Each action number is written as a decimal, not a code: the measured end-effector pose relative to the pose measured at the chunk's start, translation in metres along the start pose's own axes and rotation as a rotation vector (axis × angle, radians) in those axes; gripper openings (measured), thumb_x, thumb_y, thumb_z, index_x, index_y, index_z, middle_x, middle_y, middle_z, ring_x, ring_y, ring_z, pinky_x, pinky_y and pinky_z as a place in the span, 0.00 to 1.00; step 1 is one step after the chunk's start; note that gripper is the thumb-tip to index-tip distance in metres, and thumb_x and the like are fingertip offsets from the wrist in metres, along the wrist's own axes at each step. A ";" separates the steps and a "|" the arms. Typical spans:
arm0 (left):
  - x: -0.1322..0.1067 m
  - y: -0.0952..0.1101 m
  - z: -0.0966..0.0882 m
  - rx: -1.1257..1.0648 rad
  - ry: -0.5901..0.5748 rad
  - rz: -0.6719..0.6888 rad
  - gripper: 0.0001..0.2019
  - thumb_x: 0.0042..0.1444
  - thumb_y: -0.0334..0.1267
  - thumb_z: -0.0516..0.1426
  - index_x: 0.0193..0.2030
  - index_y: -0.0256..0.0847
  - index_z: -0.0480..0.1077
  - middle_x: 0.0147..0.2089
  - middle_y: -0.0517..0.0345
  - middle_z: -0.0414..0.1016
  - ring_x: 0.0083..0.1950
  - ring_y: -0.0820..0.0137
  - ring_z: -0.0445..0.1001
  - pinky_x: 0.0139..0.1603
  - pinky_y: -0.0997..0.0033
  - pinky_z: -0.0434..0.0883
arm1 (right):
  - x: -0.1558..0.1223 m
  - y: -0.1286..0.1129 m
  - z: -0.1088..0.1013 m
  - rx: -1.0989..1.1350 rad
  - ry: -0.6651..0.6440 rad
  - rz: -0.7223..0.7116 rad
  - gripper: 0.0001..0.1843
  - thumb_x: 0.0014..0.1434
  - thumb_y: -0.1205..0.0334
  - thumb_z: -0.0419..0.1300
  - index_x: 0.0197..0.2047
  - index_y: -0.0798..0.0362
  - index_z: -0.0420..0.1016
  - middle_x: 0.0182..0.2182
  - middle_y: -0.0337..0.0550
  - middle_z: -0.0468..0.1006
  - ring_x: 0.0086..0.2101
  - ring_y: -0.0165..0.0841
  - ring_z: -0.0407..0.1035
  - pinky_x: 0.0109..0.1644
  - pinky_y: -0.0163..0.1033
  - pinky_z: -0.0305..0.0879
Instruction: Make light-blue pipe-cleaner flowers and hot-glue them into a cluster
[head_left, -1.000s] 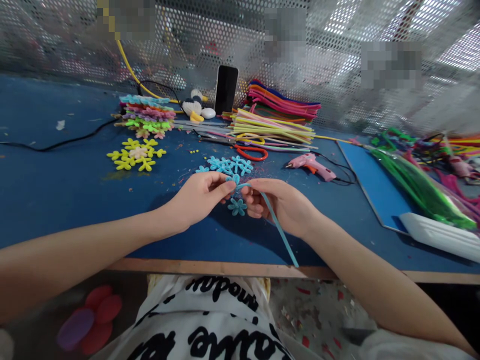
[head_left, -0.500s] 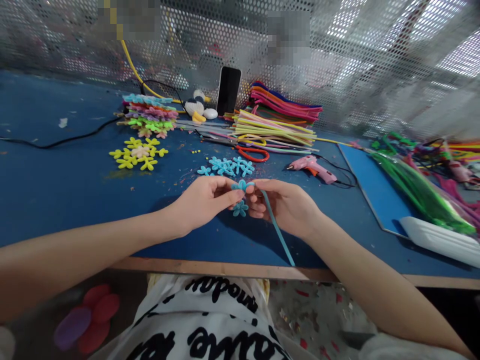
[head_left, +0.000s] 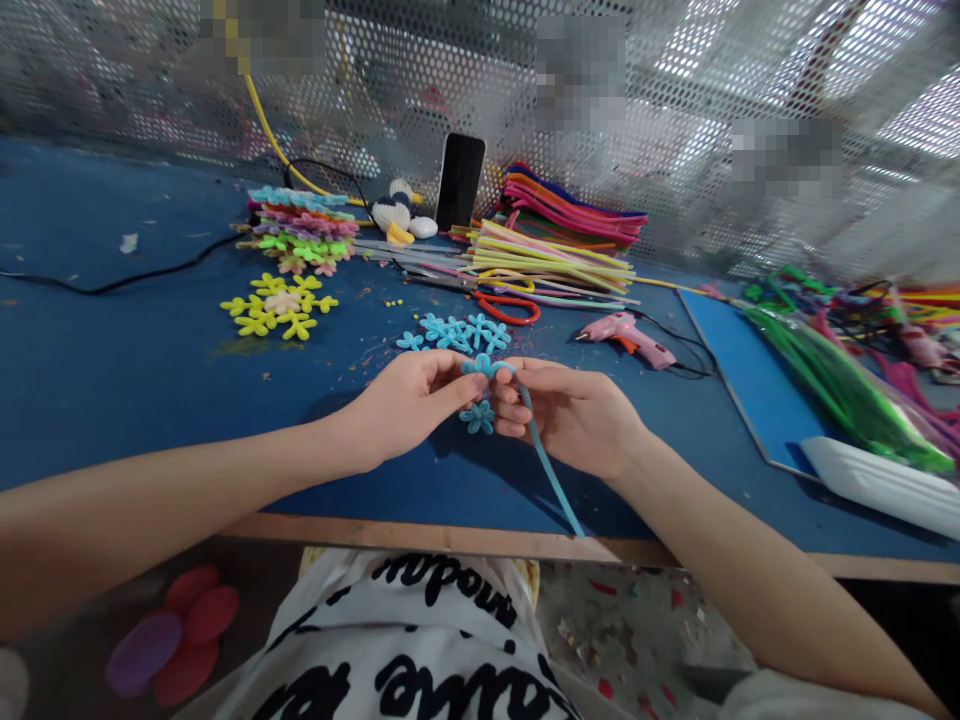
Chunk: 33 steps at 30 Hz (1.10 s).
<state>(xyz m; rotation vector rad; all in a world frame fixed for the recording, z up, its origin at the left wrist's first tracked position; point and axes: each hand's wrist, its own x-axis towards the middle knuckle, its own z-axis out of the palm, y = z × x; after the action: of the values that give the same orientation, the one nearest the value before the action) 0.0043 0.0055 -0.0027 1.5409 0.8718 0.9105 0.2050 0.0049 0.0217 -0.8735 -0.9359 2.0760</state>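
Note:
Between my two hands is a light blue pipe cleaner (head_left: 551,475), its upper end bent into small flower-like loops and its long tail hanging down toward the table edge. My left hand (head_left: 420,405) pinches the looped part between thumb and fingers. With closed fingertips my right hand (head_left: 574,405) grips the same pipe cleaner where the tail leaves the loops. A finished-looking blue flower (head_left: 478,417) shows just below the fingertips; whether it lies on the table or touches a hand I cannot tell. Several more blue pipe-cleaner flowers (head_left: 454,331) lie just beyond.
A pink glue gun (head_left: 630,338) rests at right, beside red-handled scissors (head_left: 510,308). Behind are bundled pipe cleaners (head_left: 551,258) and a propped phone (head_left: 460,182). Yellow flower shapes (head_left: 281,305) and a colourful stack (head_left: 304,230) lie left. A blue board (head_left: 739,380) is at far right.
The pipe cleaner's tail has curved more at my right fingertips, and its lower end has shifted slightly left. Both hands keep their hold in nearly the same place.

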 end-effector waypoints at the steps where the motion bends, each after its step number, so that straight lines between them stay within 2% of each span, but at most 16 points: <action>1: -0.001 0.001 0.000 -0.009 0.001 0.000 0.16 0.59 0.51 0.61 0.35 0.37 0.72 0.31 0.62 0.72 0.33 0.73 0.69 0.37 0.74 0.66 | 0.000 0.001 0.000 -0.009 -0.002 -0.019 0.04 0.54 0.66 0.66 0.33 0.57 0.81 0.27 0.40 0.72 0.25 0.27 0.62 0.31 0.36 0.66; 7: -0.003 0.002 0.001 -0.041 0.013 -0.035 0.16 0.60 0.50 0.62 0.33 0.37 0.74 0.31 0.62 0.73 0.33 0.74 0.69 0.36 0.75 0.65 | -0.001 0.004 -0.009 -0.169 0.064 -0.102 0.10 0.48 0.61 0.76 0.36 0.52 0.86 0.32 0.40 0.82 0.32 0.28 0.74 0.41 0.35 0.71; 11: -0.004 -0.001 0.001 -0.172 -0.015 -0.049 0.15 0.59 0.49 0.64 0.37 0.38 0.76 0.35 0.60 0.78 0.38 0.73 0.74 0.42 0.75 0.68 | -0.001 0.005 -0.012 -0.309 0.016 -0.213 0.09 0.50 0.60 0.76 0.37 0.47 0.87 0.35 0.40 0.84 0.36 0.31 0.77 0.42 0.37 0.72; 15: -0.004 -0.001 0.002 -0.275 -0.052 -0.066 0.14 0.57 0.48 0.67 0.35 0.38 0.78 0.34 0.60 0.79 0.37 0.75 0.74 0.43 0.75 0.69 | 0.000 0.008 -0.013 -0.431 -0.060 -0.407 0.06 0.55 0.63 0.73 0.37 0.45 0.87 0.36 0.39 0.82 0.35 0.29 0.76 0.42 0.38 0.73; 19: -0.004 0.001 0.003 -0.346 -0.070 -0.078 0.14 0.53 0.47 0.69 0.32 0.37 0.77 0.31 0.60 0.79 0.35 0.75 0.74 0.42 0.74 0.69 | 0.002 0.009 -0.012 -0.528 -0.054 -0.578 0.05 0.55 0.67 0.73 0.36 0.48 0.86 0.35 0.39 0.77 0.34 0.28 0.73 0.38 0.36 0.72; 23: -0.005 0.005 0.003 -0.347 -0.064 -0.099 0.15 0.52 0.47 0.70 0.29 0.37 0.76 0.30 0.60 0.78 0.33 0.75 0.73 0.40 0.74 0.70 | 0.002 0.008 -0.007 -0.685 -0.002 -0.710 0.04 0.56 0.63 0.72 0.35 0.51 0.83 0.35 0.40 0.76 0.35 0.30 0.72 0.39 0.38 0.73; 26: -0.006 0.006 0.002 -0.309 -0.064 -0.126 0.15 0.51 0.47 0.70 0.28 0.38 0.75 0.29 0.59 0.79 0.32 0.73 0.74 0.41 0.72 0.70 | 0.001 0.007 -0.004 -0.800 0.074 -0.789 0.11 0.53 0.57 0.74 0.34 0.51 0.79 0.33 0.40 0.75 0.34 0.31 0.70 0.38 0.38 0.71; 28: -0.006 0.007 0.001 -0.285 -0.062 -0.137 0.16 0.50 0.47 0.70 0.27 0.38 0.74 0.29 0.59 0.79 0.32 0.72 0.75 0.41 0.71 0.71 | 0.001 0.008 -0.005 -0.851 0.114 -0.825 0.14 0.54 0.53 0.74 0.37 0.50 0.78 0.34 0.41 0.75 0.35 0.32 0.69 0.37 0.38 0.70; 33: -0.006 0.008 0.001 -0.286 -0.089 -0.155 0.15 0.48 0.45 0.71 0.25 0.38 0.74 0.28 0.59 0.79 0.32 0.73 0.75 0.40 0.73 0.70 | 0.000 0.005 -0.014 -1.116 0.063 -1.009 0.09 0.60 0.56 0.69 0.43 0.48 0.80 0.40 0.46 0.79 0.38 0.35 0.72 0.40 0.41 0.71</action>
<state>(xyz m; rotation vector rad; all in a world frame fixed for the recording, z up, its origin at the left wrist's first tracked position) 0.0027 -0.0012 0.0044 1.2409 0.7501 0.8096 0.2146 0.0067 0.0106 -0.6837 -2.0018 0.5749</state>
